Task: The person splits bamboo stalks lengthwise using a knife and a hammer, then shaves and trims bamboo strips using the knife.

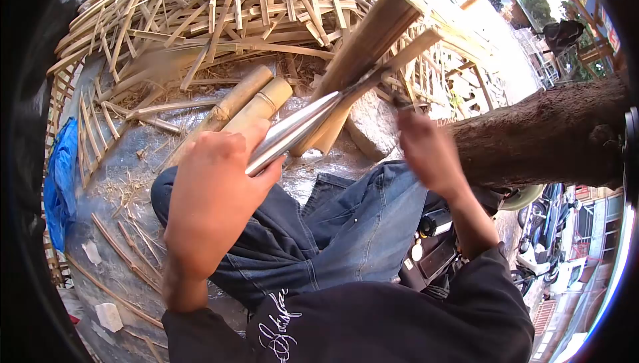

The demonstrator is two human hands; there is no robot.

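Left hand [219, 180] closed around one long shiny strip [299, 122]; right hand [429, 153] motion-blurred, grip can't be told.

Counts: 1 thick bamboo pole [374, 35] standing tilted, 2 short bamboo lengths [241, 98] side by side, 1 pale block [374, 123], 1 blue sheet [62, 180], 1 log [532, 138], stack of split bamboo [256, 10] too many to count. Surface: grey ground [143, 202] littered with shavings, blue sheet at its left edge, stack along its far edge, log to the right. Open-air spot, motorbikes [532, 250] beyond the log. Shiny strip runs from left hand up and right over the person's jeans [346, 230], far end crossing the tilted pole; right hand is near that end, something dark at its fingertips.
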